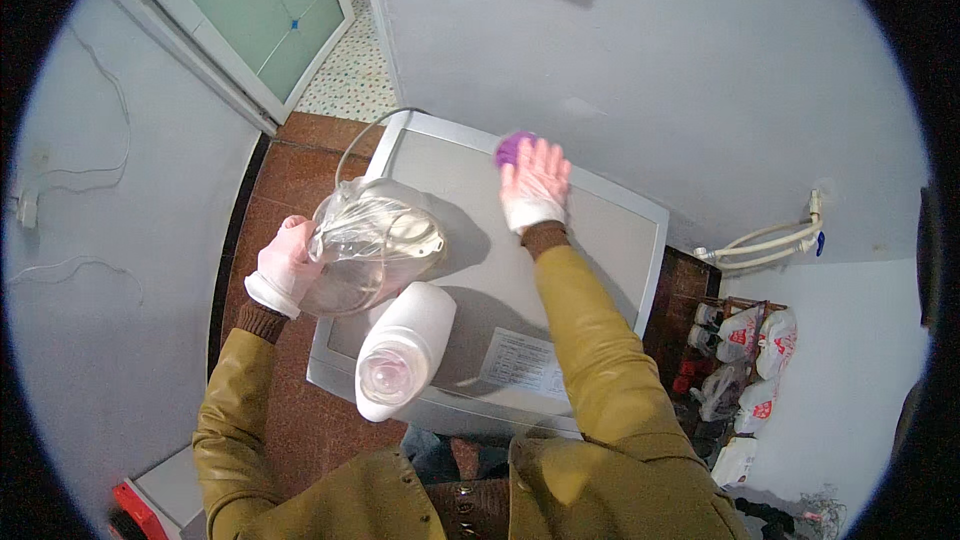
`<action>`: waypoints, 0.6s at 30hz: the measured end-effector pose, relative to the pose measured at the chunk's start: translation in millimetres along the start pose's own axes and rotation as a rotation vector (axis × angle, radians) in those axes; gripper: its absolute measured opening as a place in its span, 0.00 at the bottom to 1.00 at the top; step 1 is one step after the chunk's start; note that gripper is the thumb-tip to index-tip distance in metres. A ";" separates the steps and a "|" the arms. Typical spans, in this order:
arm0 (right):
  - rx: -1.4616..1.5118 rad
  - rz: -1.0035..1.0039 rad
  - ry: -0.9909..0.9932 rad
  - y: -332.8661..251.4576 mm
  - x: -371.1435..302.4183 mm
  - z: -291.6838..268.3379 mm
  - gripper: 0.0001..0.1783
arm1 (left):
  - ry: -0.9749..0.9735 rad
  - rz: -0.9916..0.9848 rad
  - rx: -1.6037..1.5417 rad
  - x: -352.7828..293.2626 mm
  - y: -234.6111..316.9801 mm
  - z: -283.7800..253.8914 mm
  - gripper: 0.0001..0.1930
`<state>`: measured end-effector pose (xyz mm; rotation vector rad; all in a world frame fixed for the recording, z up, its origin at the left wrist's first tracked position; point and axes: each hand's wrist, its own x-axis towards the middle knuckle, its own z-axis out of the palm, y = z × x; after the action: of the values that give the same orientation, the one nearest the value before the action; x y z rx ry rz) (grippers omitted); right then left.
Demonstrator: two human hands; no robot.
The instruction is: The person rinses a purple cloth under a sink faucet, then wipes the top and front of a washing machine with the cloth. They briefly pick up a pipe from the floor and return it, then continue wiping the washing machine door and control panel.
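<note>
Purple bunched cloth (513, 149) near far edge of grey, boxy, flat-topped appliance (610, 250), left of and partly under flat, unclenched right hand (536, 183), the nearer one; long axis hidden. Left hand (287, 262) grasps clear, crumpled plastic bag (350, 265) across left edge.

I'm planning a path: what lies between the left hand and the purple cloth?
In the head view, the clear plastic bag, gripped by the left hand, comes first; then bare, partly shadowed grey appliance top reaches the purple cloth.
</note>
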<state>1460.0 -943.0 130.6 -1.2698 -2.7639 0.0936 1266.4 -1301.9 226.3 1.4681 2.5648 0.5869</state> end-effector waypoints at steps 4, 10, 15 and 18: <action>0.072 -0.255 -0.035 -83.9 36.8 2.7 0.36 | 0.112 0.054 0.000 3.2 5.9 -15.7 0.20; 0.117 -0.703 -0.069 -143.4 37.3 12.9 0.36 | 0.138 0.127 0.112 -1.3 3.8 -45.3 0.24; 0.147 -0.846 -0.173 -94.9 -65.6 6.5 0.36 | 0.197 0.099 0.096 10.9 0.2 -38.5 0.21; 0.184 -0.753 -0.194 -30.8 -119.8 -17.3 0.34 | 0.214 0.033 0.040 42.7 14.4 -12.5 0.20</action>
<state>1516.4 -1053.8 143.2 -0.1378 -3.0954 0.4088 1252.0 -1262.4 246.8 1.5404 2.7310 0.7388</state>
